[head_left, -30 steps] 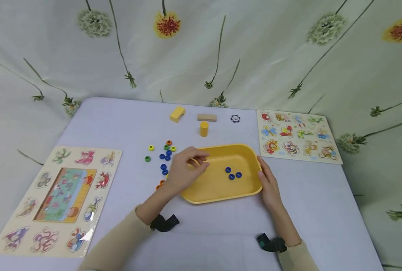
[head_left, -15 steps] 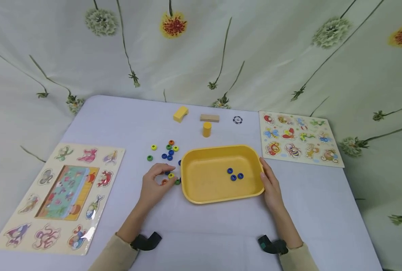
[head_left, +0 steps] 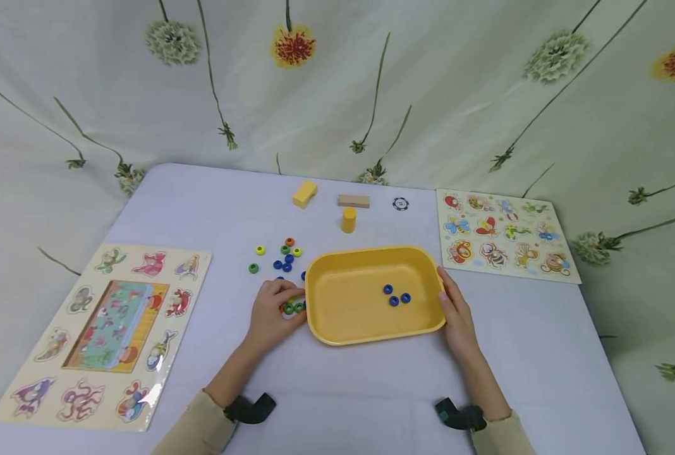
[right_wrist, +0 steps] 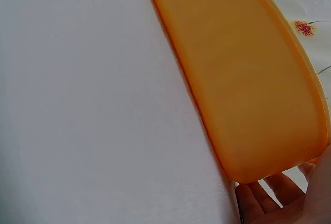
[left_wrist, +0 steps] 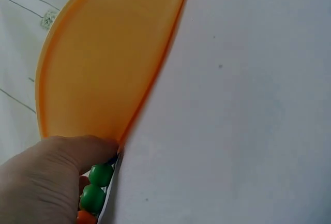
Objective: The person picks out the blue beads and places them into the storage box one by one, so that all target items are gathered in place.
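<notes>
A yellow tray [head_left: 346,328] lies mid-table with blue beads [head_left: 394,301] inside toward its right half. My right hand [head_left: 457,319] holds the tray's right end, thumb at the rim and other fingers against the outer wall in the right wrist view. At the opposite end is my left hand [head_left: 272,313], its thumb and forefinger spread, their tips by the tray's left wall. Between them lie green beads [left_wrist: 93,198], an orange bead [left_wrist: 85,217] and a blue bead [left_wrist: 113,159] partly hidden under the thumb. No firm pinch shows there.
Loose beads [head_left: 285,249] in several colours lie beyond my left hand. A yellow bridge block [head_left: 304,194], wooden bar [head_left: 353,201], yellow cylinder [head_left: 348,220] and round chip [head_left: 401,204] stand farther back. Puzzle boards flank them: sea animals [head_left: 161,303] left, insects [head_left: 505,235] right.
My left hand has moved from above the tray down to the beads at its left side, then slightly right against the wall. The right hand stays on the tray.
</notes>
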The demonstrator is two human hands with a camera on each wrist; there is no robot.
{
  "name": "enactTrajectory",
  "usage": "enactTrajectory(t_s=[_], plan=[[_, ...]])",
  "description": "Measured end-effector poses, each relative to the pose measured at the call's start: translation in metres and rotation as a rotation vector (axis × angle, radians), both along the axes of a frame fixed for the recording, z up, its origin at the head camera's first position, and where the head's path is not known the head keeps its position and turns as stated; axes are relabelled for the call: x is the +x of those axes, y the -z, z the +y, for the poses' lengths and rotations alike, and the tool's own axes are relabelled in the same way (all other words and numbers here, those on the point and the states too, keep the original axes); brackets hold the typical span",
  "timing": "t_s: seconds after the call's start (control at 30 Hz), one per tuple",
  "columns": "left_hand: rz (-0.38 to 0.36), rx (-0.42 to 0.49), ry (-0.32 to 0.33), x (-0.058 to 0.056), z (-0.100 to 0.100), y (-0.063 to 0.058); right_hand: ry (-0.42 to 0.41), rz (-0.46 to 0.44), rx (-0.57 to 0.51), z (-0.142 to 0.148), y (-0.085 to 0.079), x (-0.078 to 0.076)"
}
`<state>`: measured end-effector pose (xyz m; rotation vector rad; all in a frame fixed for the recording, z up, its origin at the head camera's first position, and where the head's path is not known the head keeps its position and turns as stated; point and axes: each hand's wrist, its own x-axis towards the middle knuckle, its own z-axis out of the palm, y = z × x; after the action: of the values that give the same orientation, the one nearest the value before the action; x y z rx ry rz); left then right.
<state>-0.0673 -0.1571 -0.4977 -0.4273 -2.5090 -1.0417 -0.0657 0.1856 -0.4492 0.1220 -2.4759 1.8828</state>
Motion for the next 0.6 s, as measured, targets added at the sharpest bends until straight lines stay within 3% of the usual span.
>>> enactTrajectory(t_s=[0.17, 0.37, 0.5, 0.6], plan=[[0.040, -0.057, -0.010, 0.000, 0.004, -0.002, -0.002, 0.003, 0.004, 0.002, 0.001, 0.000], [0.000, -0.009, -0.082, 0.003, 0.004, -0.010, -0.008, 0.002, 0.006, 0.002, 0.002, -0.001], [-0.011, 0.089, -0.107, 0.003, 0.005, -0.033, -0.013, -0.003, 0.006, 0.001, 0.001, -0.001], [-0.056, 0.186, -0.036, -0.001, 0.014, -0.060, -0.013, 0.008, -0.002, 0.001, 0.000, 0.000]])
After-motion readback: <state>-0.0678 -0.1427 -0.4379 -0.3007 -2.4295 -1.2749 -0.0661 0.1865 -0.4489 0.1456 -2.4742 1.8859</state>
